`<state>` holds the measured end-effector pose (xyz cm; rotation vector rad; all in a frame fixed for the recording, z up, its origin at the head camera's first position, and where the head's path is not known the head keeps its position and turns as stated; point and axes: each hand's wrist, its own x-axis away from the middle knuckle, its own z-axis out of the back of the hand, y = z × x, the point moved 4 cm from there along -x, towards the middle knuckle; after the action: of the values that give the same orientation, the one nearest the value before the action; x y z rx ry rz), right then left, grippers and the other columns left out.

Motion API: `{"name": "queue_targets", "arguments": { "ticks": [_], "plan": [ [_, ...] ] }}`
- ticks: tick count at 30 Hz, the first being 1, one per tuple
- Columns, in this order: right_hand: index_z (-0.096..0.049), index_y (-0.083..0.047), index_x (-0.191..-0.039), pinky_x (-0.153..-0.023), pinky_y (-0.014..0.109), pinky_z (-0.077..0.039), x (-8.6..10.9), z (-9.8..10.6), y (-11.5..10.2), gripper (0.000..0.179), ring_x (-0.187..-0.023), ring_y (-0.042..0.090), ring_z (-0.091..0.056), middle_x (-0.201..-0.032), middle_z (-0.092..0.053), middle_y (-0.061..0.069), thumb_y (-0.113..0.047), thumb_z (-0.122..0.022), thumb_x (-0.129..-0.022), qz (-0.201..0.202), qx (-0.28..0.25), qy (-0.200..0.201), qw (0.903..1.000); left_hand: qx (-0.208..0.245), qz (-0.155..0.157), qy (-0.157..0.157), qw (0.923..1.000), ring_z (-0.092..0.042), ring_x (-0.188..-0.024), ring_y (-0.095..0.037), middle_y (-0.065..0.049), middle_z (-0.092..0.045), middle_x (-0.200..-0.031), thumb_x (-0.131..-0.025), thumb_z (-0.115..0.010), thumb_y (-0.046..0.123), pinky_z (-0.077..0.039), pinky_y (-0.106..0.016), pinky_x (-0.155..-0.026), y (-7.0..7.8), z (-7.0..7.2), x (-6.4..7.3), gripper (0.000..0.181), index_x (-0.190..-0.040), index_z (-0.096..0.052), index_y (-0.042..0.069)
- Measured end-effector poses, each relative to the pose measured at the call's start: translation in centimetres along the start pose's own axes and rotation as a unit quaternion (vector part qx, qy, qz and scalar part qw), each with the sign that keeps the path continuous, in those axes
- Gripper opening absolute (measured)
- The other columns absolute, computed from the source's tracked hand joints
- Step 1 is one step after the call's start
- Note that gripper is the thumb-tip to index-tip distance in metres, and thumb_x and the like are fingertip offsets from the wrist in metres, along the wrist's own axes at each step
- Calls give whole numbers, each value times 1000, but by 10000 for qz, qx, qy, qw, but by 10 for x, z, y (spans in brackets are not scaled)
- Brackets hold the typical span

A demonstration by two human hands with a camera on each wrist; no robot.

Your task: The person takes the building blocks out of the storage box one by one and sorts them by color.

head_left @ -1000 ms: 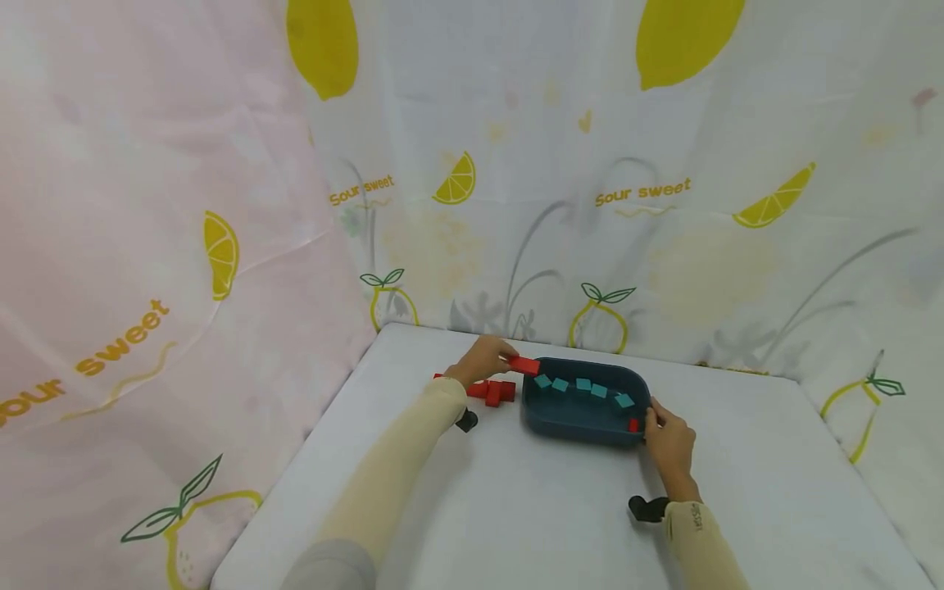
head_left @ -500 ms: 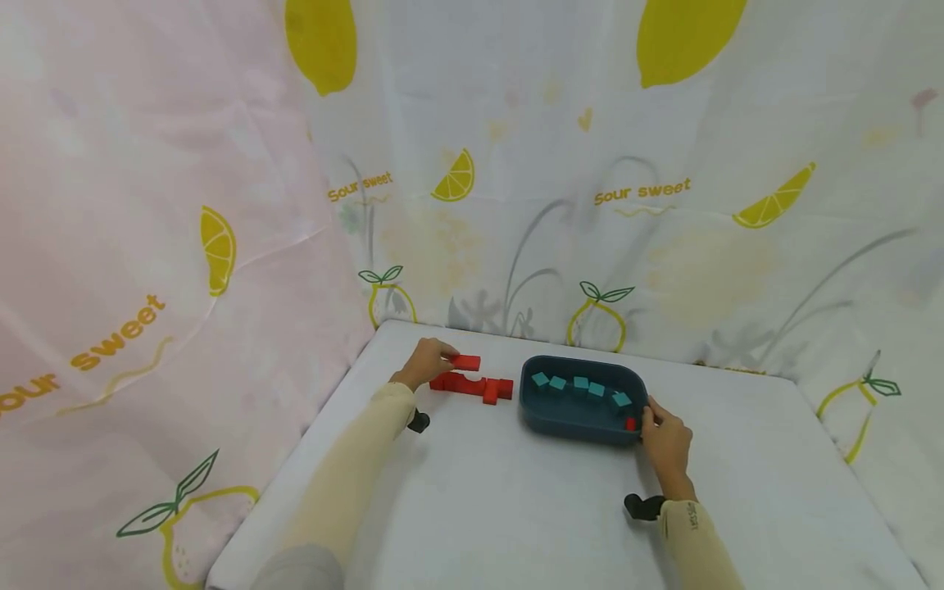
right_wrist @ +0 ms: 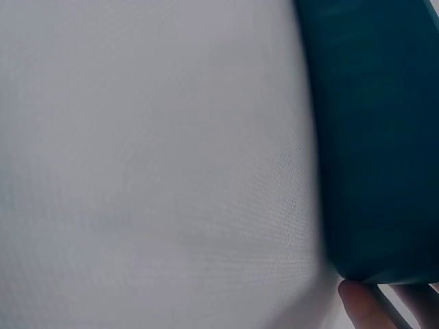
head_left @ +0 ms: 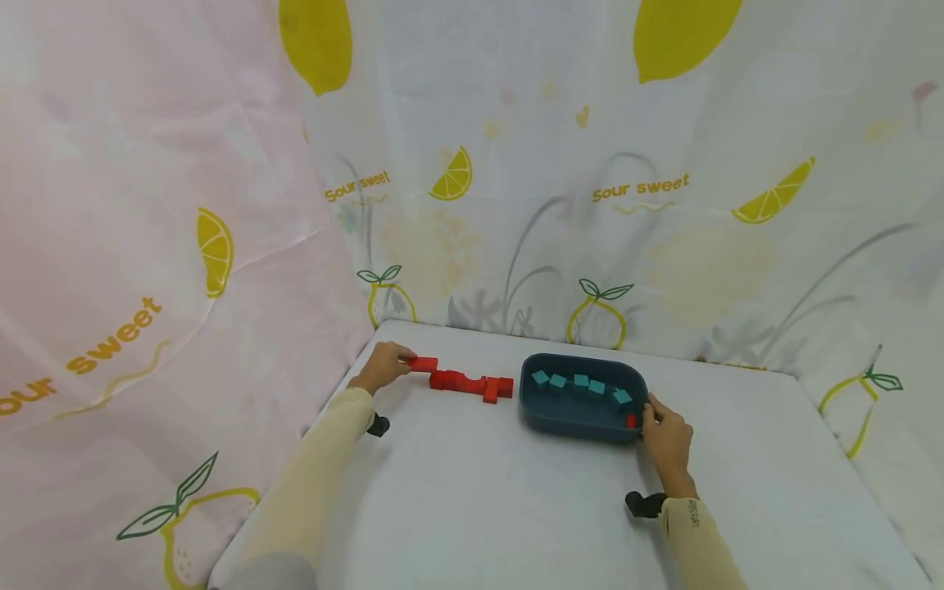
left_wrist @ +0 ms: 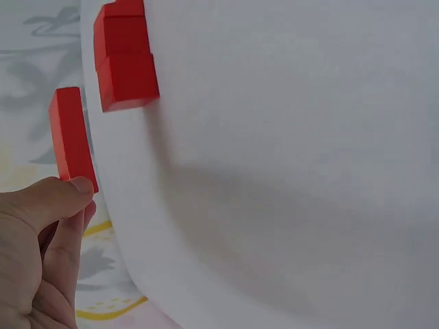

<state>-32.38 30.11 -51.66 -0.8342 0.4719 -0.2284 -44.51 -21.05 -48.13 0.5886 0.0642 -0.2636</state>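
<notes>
My left hand [head_left: 382, 367] pinches one end of a long red block [head_left: 424, 365] between thumb and fingers, above the table's far left part. In the left wrist view the block [left_wrist: 70, 133] juts out past the thumb, apart from the other red blocks [left_wrist: 123, 58]. Those red blocks [head_left: 460, 383] lie in a touching row on the table. To their right stands a dark blue tray [head_left: 575, 425] with several teal blocks [head_left: 558, 382] and a small red piece [head_left: 630, 421] inside. My right hand [head_left: 669, 438] grips the tray's near right corner; its fingertips [right_wrist: 363, 305] show at the wall.
The white table [head_left: 472, 500] has its far edge against a hanging cloth [head_left: 516, 205] printed with lemons. A second cloth wall [head_left: 147, 246] rises along the left side. A dark wrist device [head_left: 645, 505] sits below my right hand.
My left hand has carried the long red block leftward, from the tray's left rim, past the red row, to its left end. The right hand has stayed on the tray.
</notes>
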Motion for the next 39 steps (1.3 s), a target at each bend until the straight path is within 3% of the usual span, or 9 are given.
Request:
{"name": "queue_targets", "arguments": {
  "ticks": [7,17,22,29,34,39],
  "plan": [
    [-58,1,-132,-46,22,-43,-1,1,-2,35,-64,24,-64,-111,-66,26,-12,-51,-100,22,-9,19,10000,-264,38,-51,9996,-62,-104,-33,-18,-70,-106,-80,-71,-6,-51,-44,-88,-13,5,11,29,-109,-73,-3],
    [-58,2,-132,-47,21,-45,0,-3,3,36,-60,20,-64,-112,-65,27,-13,-50,-100,47,-45,-12,10000,-217,90,-157,9996,-61,-105,-33,-18,-70,-106,-78,-68,-11,-49,-45,-91,-24,-13,13,31,-107,-74,-3],
    [-58,1,-131,-46,21,-44,-1,-2,1,35,-56,17,-62,-110,-66,27,-13,-52,-100,72,-18,35,10000,-192,1,-139,9997,-61,-104,-34,-19,-70,-106,-78,-67,-11,-48,-47,-93,-25,-17,12,29,-106,-74,-3],
    [-58,0,-132,-46,20,-45,-2,-2,1,36,-59,20,-64,-111,-65,26,-13,-51,-100,-56,-2,37,10000,-129,124,-77,9998,-59,-109,-38,-20,-69,-109,-79,-65,-11,-45,-51,-97,-28,-24,11,30,-107,-73,-2],
    [-58,-1,-132,-47,19,-46,-3,-3,2,36,-62,22,-66,-112,-66,25,-14,-51,-100,-49,-16,50,10000,-25,19,56,10000,-59,-111,-38,-21,-68,-112,-79,-66,-13,-45,-50,-97,-30,-29,13,34,-112,-71,-4],
    [-58,-1,-132,-46,20,-45,-4,-5,3,36,-60,21,-66,-110,-66,25,-14,-51,-100,-29,50,73,10000,155,264,-113,9995,-58,-112,-36,-22,-63,-121,-81,-69,-8,-46,-50,-97,-36,-36,11,44,-124,-66,0]
  ]
}}
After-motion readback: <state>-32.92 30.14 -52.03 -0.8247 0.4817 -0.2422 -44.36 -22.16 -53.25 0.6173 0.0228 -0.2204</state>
